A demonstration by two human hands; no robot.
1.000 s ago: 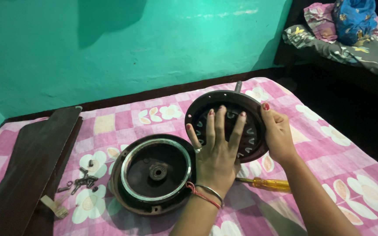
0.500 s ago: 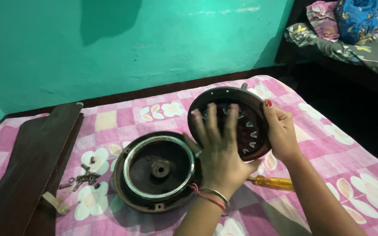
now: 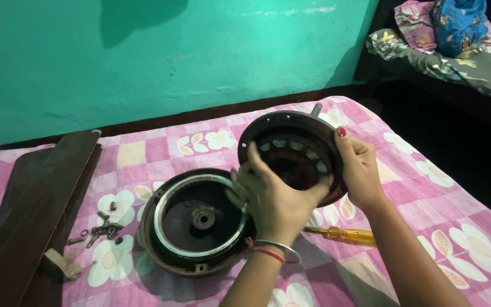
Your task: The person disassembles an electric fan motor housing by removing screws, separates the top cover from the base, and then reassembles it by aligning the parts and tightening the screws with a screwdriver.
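Half a second on, the left hand (image 3: pixel 271 199) has curled from a flat, spread palm into a loose grip on the lower near edge of a tilted round motor cover (image 3: pixel 291 153), its fingers now bent over the rim rather than laid across the slotted face. Nearest the camera, both forearms reach in from the bottom edge, the left wrist ringed by a metal bangle and a red thread. A yellow-handled screwdriver (image 3: pixel 339 233) lies on the pink floral bedsheet (image 3: pixel 444 227) just under the arms. The right hand (image 3: pixel 358 170) clasps the cover's right rim, thumb on the upper edge and fingers wrapped behind, so the dark disc stands raised and angled toward the wearer between the two hands, a short shaft poking out behind its top. Just left of it, resting flat on the sheet, sits the other motor housing half (image 3: pixel 197 222), open side up, with a bright metal ring inside its wall and a bearing at its centre; the left hand's knuckles hang over its right edge. Farther left, a small heap of dark screws (image 3: pixel 100 230) lies on a white flower of the print, beside long brown fan blades (image 3: pixel 35 204) stacked along the bed's edge. Beyond rises a turquoise wall (image 3: pixel 171 62), and at far right a second bed with patterned bedding (image 3: pixel 461 45).
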